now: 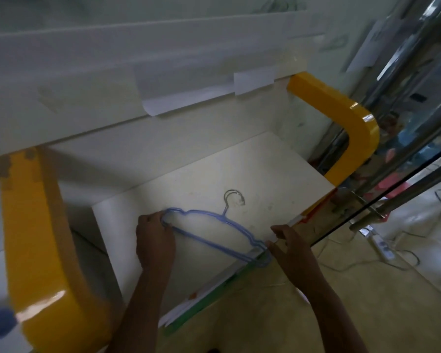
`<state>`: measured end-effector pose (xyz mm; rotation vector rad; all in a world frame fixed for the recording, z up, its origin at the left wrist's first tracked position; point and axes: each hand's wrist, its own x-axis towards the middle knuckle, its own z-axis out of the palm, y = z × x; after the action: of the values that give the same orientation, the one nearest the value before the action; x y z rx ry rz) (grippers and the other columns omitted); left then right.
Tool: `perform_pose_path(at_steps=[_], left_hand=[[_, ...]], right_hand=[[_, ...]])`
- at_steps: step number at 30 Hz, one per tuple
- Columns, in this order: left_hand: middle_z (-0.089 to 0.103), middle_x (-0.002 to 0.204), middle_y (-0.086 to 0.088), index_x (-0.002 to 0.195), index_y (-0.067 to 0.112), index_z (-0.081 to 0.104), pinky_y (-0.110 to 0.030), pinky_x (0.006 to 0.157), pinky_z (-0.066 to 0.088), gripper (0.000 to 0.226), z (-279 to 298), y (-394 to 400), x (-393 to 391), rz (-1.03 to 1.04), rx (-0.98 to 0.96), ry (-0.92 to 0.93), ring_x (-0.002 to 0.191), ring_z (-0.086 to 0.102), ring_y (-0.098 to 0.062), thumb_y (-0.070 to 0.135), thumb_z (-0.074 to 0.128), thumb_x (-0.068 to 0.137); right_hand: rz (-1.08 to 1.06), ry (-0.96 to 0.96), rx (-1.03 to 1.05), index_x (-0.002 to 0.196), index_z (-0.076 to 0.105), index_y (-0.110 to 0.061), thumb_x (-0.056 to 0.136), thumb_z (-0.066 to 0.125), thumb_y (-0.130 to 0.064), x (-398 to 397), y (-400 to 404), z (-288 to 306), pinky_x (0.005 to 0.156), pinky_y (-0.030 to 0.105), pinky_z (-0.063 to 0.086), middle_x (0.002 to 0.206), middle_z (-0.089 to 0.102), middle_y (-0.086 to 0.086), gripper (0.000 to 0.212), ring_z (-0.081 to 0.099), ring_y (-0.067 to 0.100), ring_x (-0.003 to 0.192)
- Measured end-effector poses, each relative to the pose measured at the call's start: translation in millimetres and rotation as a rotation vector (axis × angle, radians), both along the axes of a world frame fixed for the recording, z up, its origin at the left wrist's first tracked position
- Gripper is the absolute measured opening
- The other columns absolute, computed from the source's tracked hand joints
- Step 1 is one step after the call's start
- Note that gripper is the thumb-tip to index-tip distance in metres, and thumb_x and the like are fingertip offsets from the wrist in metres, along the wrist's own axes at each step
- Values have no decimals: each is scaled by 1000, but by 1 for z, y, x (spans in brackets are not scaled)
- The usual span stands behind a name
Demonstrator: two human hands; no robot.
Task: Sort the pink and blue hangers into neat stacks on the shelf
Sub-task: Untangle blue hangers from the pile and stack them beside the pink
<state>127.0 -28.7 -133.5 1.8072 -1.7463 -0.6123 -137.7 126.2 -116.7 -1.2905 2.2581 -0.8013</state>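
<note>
Blue hangers (209,229) with a metal hook lie flat and overlapped on the white shelf (252,174); how many are in the pile is unclear. Their right end hangs over the shelf's front edge. My left hand (154,242) grips the left end of the hangers with curled fingers. My right hand (289,244) pinches the right end at the shelf's edge. No pink hanger is in view.
Yellow curved side frames (351,138) flank the shelf on both sides. A white upper shelf (112,80) with taped paper overhangs the back. Glass panels and metal bars (405,174) stand at the right. Cables and a power strip (379,245) lie on the tiled floor.
</note>
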Motion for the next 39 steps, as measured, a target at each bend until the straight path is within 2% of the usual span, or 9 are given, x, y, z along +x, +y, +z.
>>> perform_pose_path(at_steps=[5, 10, 15, 18, 21, 24, 28, 34, 39], left_hand=[[53, 108, -13, 109, 13, 64, -45, 76, 54, 21, 4, -3, -4, 73, 35, -27, 92, 60, -36, 16, 66, 89], [57, 103, -14, 98, 12, 62, -45, 76, 54, 11, 5, -8, -4, 101, 35, -15, 89, 61, -36, 15, 65, 87], [60, 101, -14, 97, 12, 60, -46, 79, 54, 8, 8, -4, 0, 130, 80, 54, 87, 62, -36, 15, 61, 90], [68, 87, -11, 93, 17, 55, -49, 71, 59, 6, 11, 0, 3, 185, 186, 337, 72, 69, -35, 12, 58, 92], [71, 85, -12, 100, 7, 59, -46, 69, 61, 16, 27, 8, 4, 237, 302, 623, 62, 71, -36, -5, 51, 94], [72, 86, -11, 95, 8, 68, -42, 69, 61, 27, 39, 17, 7, 228, 271, 672, 59, 71, -34, -8, 46, 93], [71, 89, -9, 101, 5, 67, -27, 53, 59, 29, 49, 27, 9, 270, 226, 747, 54, 70, -27, -8, 42, 95], [71, 93, -19, 102, 0, 66, -30, 58, 60, 28, 57, 35, 7, 298, 174, 945, 59, 71, -26, -12, 44, 91], [69, 93, -16, 110, 0, 59, -26, 57, 59, 25, 62, 42, 6, 277, 170, 1091, 69, 67, -32, -6, 38, 98]], right_hand=[[15, 11, -14, 127, 55, -20, 90, 67, -33, -5, -4, 3, 87, 22, 41, 121, 60, -5, 41, 54, 10, 112], [19, 34, -9, 126, 54, -20, 91, 66, -30, -13, 1, 2, 86, 20, 40, 117, 58, -7, 39, 53, 7, 109], [21, 48, -37, 125, 56, -19, 91, 66, -28, -19, 7, 3, 86, 23, 44, 114, 60, -3, 36, 56, 10, 106], [36, 50, -56, 124, 56, -19, 92, 65, -27, -20, 10, 7, 87, 26, 46, 112, 60, -2, 35, 57, 12, 105], [41, 25, -61, 124, 55, -20, 93, 64, -27, -22, 14, 11, 88, 25, 46, 114, 59, -4, 33, 56, 11, 106], [47, -2, -58, 125, 55, -21, 93, 63, -28, -25, 18, 13, 85, 23, 44, 116, 59, -5, 33, 56, 10, 106], [44, -29, -72, 122, 57, -19, 92, 64, -26, -27, 23, 15, 78, 16, 42, 113, 61, -3, 31, 57, 11, 104], [14, -122, -54, 122, 57, -20, 92, 65, -25, -28, 29, 10, 90, 33, 52, 112, 61, -6, 32, 59, 11, 108], [10, -232, 25, 118, 56, -22, 93, 64, -27, -18, 27, -1, 86, 33, 52, 113, 60, -5, 27, 61, 13, 104]])
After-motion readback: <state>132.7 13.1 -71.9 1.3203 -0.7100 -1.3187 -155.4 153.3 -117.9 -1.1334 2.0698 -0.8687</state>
